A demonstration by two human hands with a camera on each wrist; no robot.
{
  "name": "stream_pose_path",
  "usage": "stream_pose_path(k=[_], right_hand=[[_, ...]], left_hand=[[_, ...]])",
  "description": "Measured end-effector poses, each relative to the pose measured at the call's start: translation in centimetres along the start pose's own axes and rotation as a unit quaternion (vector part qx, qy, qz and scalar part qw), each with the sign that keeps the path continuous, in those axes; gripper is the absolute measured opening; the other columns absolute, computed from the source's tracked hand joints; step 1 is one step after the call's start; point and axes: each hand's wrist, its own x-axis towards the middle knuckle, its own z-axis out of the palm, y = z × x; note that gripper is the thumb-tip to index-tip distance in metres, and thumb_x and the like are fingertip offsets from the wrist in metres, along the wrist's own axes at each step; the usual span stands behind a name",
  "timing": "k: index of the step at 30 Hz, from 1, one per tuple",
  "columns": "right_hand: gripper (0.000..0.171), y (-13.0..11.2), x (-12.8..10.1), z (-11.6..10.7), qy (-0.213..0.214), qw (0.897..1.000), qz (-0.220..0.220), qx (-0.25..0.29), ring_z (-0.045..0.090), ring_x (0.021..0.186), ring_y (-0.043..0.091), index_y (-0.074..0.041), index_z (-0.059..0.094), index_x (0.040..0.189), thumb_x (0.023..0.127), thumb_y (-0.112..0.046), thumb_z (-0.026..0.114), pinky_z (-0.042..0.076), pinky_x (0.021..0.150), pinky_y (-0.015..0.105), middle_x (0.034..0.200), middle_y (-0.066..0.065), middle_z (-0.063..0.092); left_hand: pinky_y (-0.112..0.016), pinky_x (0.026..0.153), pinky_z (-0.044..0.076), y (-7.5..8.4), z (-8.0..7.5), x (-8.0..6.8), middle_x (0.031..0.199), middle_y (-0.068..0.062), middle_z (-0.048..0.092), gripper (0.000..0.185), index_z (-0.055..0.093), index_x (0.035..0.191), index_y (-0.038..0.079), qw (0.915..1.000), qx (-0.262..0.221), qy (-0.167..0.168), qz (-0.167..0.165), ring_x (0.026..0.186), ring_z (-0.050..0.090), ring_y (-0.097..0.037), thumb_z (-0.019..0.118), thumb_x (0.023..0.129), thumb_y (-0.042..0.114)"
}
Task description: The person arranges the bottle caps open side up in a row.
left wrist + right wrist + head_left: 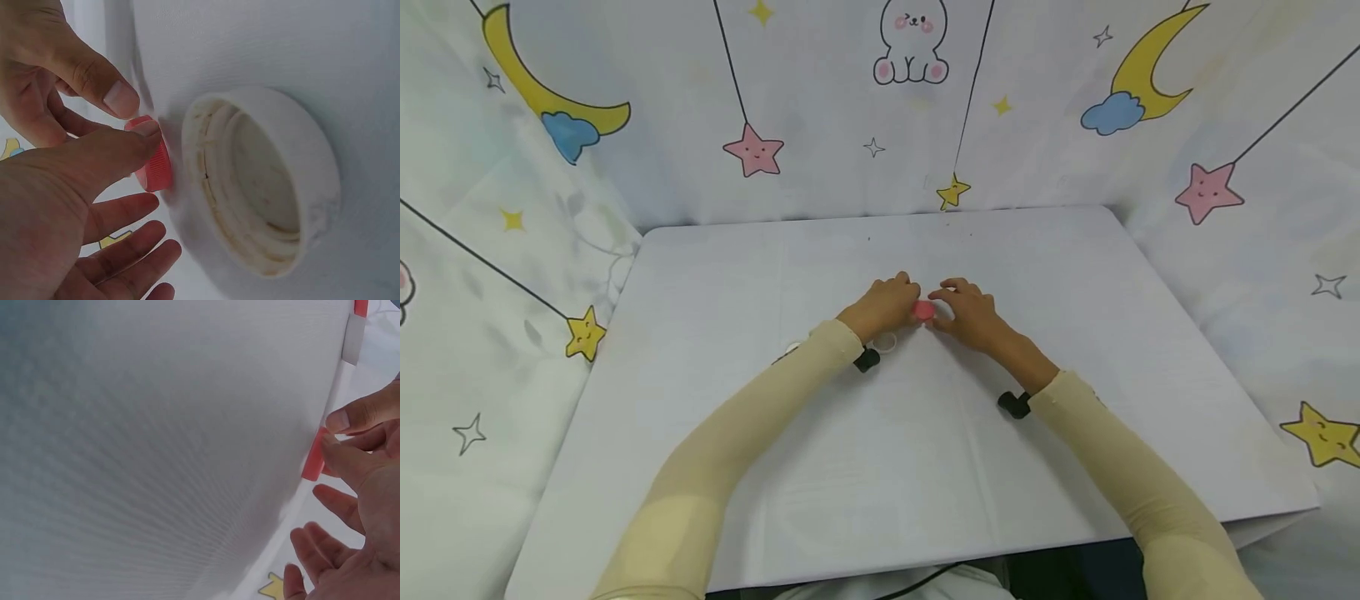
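I am looking at a white table (pixel 925 467) filling the middle of the head view. At its centre my left hand (pixel 883 304) and right hand (pixel 970 312) are meeting, both pinching a small red cap (pixel 922 311) between thumb and fingertips, the other fingers spreading loosely. A white lid (pixel 262 181) is lying open side up just beside the cap, at the right of the left wrist view.

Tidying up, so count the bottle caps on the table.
2: a red cap pinched between both hands at the table's middle, and a white cap beside the left wrist. Others may be hidden under the arms.
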Motion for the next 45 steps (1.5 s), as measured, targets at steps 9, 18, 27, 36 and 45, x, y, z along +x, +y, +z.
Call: stream_pose_path(k=[9,18,27,36,45], right_hand=[[0.046,-0.09,-0.12,-0.11,-0.004,1.000,0.006,0.008,0.048,0.140,0.046,-0.007,0.065,0.140,0.099,-0.027,0.076,0.041,0.101,0.067,0.157,0.023,0.047],[0.042,0.05,0.20,0.25,-0.002,1.000,-0.001,-0.005,0.049,0.139,0.045,-0.008,0.068,0.136,0.099,-0.027,0.076,0.042,0.101,0.068,0.155,0.022,0.049],[0.041,0.25,0.52,0.55,-0.007,1.000,-0.001,-0.014,0.050,0.138,0.043,-0.009,0.068,0.137,0.100,-0.027,0.074,0.042,0.101,0.068,0.155,0.022,0.048],[0.040,0.21,0.65,0.50,-0.006,1.000,-0.002,-0.010,0.049,0.139,0.044,-0.009,0.069,0.135,0.101,-0.029,0.074,0.042,0.101,0.067,0.155,0.022,0.049],[0.034,0.41,0.67,0.51,-0.007,1.000,-0.014,0.008,0.046,0.142,0.044,-0.008,0.072,0.127,0.100,-0.029,0.074,0.040,0.105,0.069,0.157,0.021,0.046]], left_hand=[[-0.047,0.100,0.050,-0.12,0.22,0.11,0.130,-0.015,0.061,0.040,0.067,0.130,0.008,0.9998,0.002,0.006,0.017,0.115,0.065,-0.030,0.071,0.102,0.037],[-0.049,0.102,0.048,-0.09,0.08,-0.06,0.129,-0.015,0.061,0.038,0.069,0.127,0.008,0.9997,-0.003,0.018,0.019,0.118,0.063,-0.031,0.072,0.101,0.036],[-0.050,0.102,0.049,-0.04,-0.01,-0.25,0.127,-0.014,0.063,0.035,0.070,0.125,0.008,0.9995,-0.003,0.025,0.021,0.117,0.064,-0.030,0.073,0.102,0.035],[-0.050,0.105,0.047,-0.17,-0.06,-0.35,0.130,-0.014,0.063,0.035,0.072,0.128,0.009,0.9994,-0.006,0.027,0.021,0.120,0.062,-0.029,0.073,0.101,0.032],[-0.051,0.108,0.043,-0.56,0.05,-0.15,0.134,-0.013,0.061,0.042,0.070,0.133,0.012,0.9996,-0.019,0.013,0.015,0.124,0.060,-0.029,0.075,0.100,0.037]])
